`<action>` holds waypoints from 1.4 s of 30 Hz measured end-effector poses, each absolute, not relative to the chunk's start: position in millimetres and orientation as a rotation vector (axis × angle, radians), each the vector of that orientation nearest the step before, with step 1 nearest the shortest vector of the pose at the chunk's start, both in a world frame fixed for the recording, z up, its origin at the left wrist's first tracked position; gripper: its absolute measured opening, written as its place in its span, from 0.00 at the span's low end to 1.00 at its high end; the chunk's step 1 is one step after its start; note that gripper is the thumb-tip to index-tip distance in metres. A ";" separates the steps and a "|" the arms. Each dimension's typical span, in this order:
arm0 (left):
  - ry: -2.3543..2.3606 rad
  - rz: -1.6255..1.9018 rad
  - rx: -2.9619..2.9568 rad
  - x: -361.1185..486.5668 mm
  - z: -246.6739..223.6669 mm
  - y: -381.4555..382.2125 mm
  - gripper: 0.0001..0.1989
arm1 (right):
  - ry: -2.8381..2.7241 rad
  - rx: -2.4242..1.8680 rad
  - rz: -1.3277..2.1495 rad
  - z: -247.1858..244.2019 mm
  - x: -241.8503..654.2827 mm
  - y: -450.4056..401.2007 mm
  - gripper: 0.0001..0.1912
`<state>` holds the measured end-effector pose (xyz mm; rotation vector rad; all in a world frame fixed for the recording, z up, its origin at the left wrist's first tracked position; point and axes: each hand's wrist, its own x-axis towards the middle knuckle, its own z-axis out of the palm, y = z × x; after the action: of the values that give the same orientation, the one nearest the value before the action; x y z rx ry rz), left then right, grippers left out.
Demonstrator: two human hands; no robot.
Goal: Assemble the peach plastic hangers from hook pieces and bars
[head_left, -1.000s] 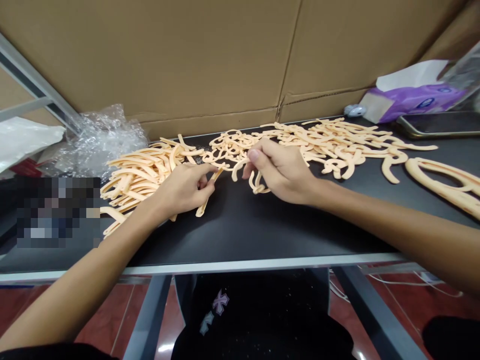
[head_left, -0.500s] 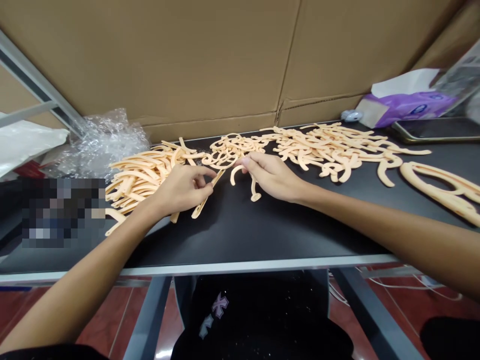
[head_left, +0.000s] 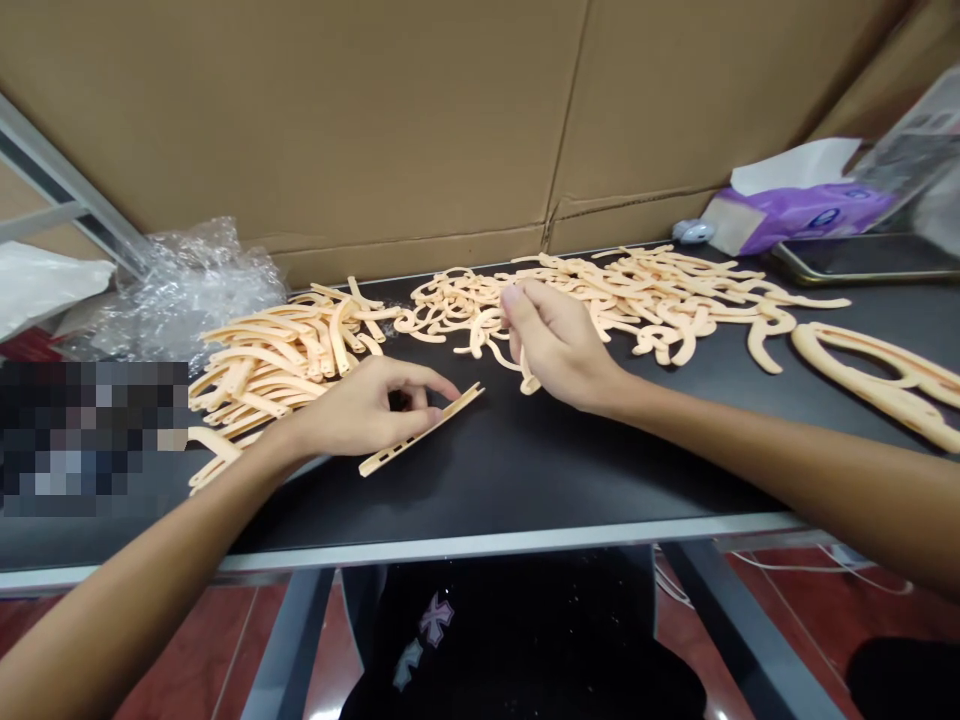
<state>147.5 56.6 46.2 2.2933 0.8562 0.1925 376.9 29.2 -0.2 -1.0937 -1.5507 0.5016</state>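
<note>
2 bare hands are in view: 1 left hand (head_left: 364,408) holding 1 flat peach-coloured notched plastic strip (head_left: 421,430), and 1 right hand (head_left: 559,345) holding 1 thin curved peach plastic hook (head_left: 528,378). The black tabletop (head_left: 525,480) carries 2 uncountable heaps: 1 of long curved peach strips (head_left: 274,350) near its left edge, 1 of tangled peach hooks (head_left: 630,305) along its back edge. 1 large peach plastic loop (head_left: 874,380) lies at its right edge.

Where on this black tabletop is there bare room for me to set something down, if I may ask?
The widest bare tabletop lies before the right hand, along the front edge. It is crowded behind, among the tangled orange curved pieces, and left, at the stacked strips.
</note>
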 end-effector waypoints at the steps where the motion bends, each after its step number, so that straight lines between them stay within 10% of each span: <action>1: 0.819 0.195 2.320 147.9 46.0 55.3 0.18 | -1.579 -1.097 0.479 -0.9 374.9 27.3 0.32; 42: 0.467 0.464 3.056 141.6 30.0 52.3 0.16 | -1.787 -1.141 0.898 25.7 397.8 11.5 0.15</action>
<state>141.6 52.3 30.0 3.0564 0.4669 0.4638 397.8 11.5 25.7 -1.1414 -1.7872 0.8975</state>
